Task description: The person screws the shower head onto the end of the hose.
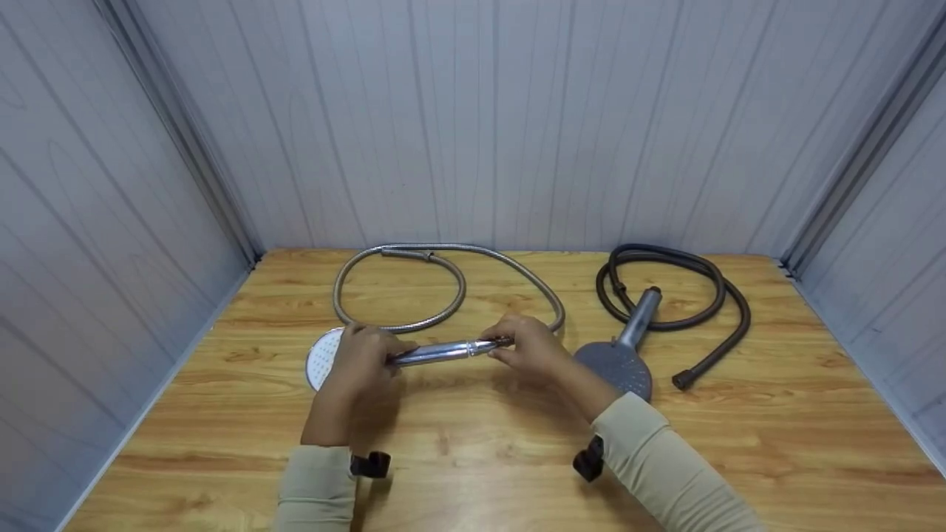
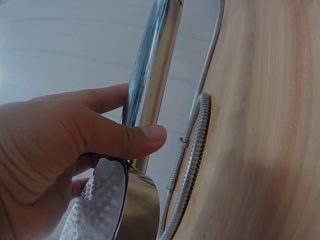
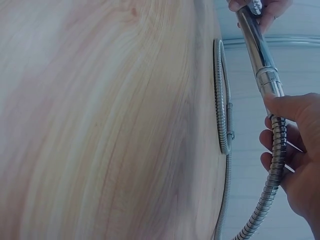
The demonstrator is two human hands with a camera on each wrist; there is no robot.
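Note:
My left hand [image 1: 363,356] grips the chrome handle of a shower head [image 1: 322,359] close to its white nozzle face, thumb across the handle in the left wrist view. At the handle's other end, my right hand [image 1: 528,345] pinches the chrome end nut [image 3: 270,85] of a silver shower hose [image 3: 274,177]. Nut and handle meet end to end in one line, held above the table. From under the right hand the ribbed hose runs down and loops behind on the wood. The right fingers partly hide the nut.
On the right of the wooden table [image 1: 458,473] lies a dark grey shower head [image 1: 615,367], its face partly behind my right forearm. A coiled black hose [image 1: 728,336] lies beside it, touching or overlapping its handle in the head view. Panelled walls [image 1: 473,125] enclose the back and sides.

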